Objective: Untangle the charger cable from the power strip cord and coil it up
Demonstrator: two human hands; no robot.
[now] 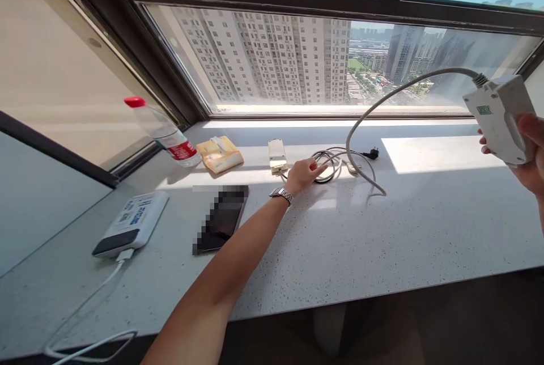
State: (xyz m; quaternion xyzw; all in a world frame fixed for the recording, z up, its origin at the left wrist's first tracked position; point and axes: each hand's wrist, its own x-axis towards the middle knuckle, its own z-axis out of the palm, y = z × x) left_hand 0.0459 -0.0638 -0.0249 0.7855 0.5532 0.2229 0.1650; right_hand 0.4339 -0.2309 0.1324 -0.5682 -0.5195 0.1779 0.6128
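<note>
Power strip (499, 118): gripped aloft in closed right hand (531, 155); left hand (302, 175), fingers loosely open, touches coiled cable (329, 164), gathering under way, grasp needed.

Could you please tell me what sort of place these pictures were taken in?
Probably a room high up in a flat or office: a speckled stone windowsill runs under a wide window facing tower blocks, with a water bottle, phone and power bank lying on it.

- Resting on the coiled cable (329, 164), left hand (302, 174) on the sill (425, 223).
- Just left of it: charger (277, 156).
- Farther left: tissue pack (220, 153), bottle (164, 132).
- Nearer, left: phone (221, 219), power bank (131, 223).
- Far right, raised: power strip (499, 118) in right hand (529, 152).
</note>
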